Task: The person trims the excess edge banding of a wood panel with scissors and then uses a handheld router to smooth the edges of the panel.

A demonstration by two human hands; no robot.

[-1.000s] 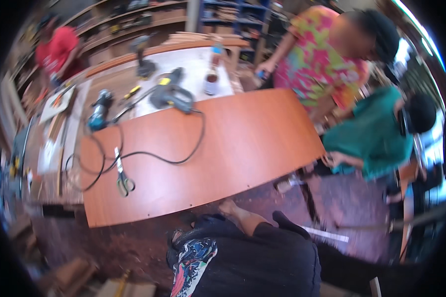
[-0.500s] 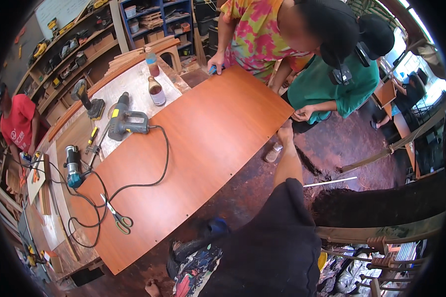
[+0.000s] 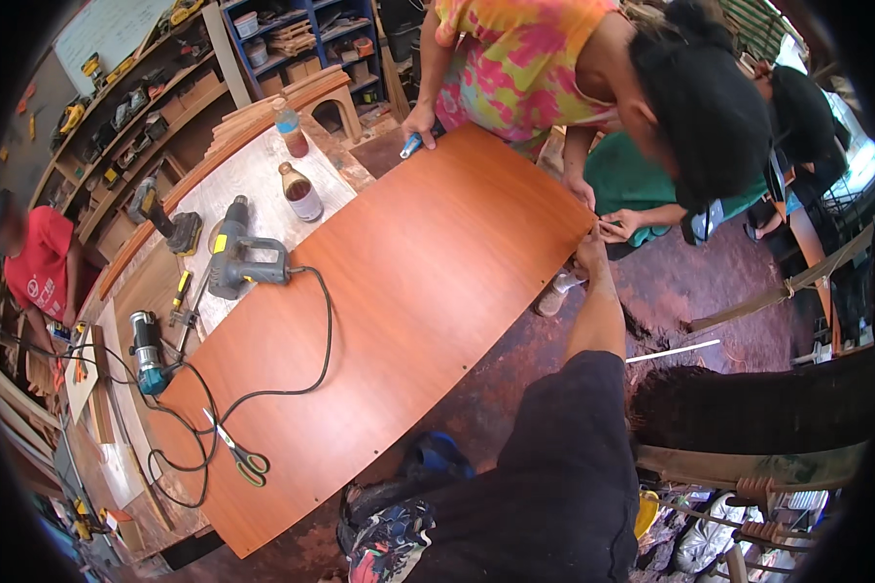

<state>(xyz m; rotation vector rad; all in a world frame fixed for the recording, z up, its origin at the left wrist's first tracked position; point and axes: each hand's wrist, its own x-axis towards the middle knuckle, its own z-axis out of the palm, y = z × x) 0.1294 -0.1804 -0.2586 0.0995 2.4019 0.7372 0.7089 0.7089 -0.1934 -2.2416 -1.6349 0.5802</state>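
Head view: my right hand (image 3: 589, 255) reaches to the far corner of the large reddish-brown laminated wooden panel (image 3: 399, 321), touching its edge; finger state unclear. Left hand not visible. Grey corded power tool (image 3: 238, 260) rests at the panel's left edge.

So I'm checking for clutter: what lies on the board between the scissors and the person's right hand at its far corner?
In the head view, only bare board lies between the scissors and the right hand; the black cord curves beside it.

Bare board (image 3: 437, 262) middle; cord (image 3: 301, 379) leftward
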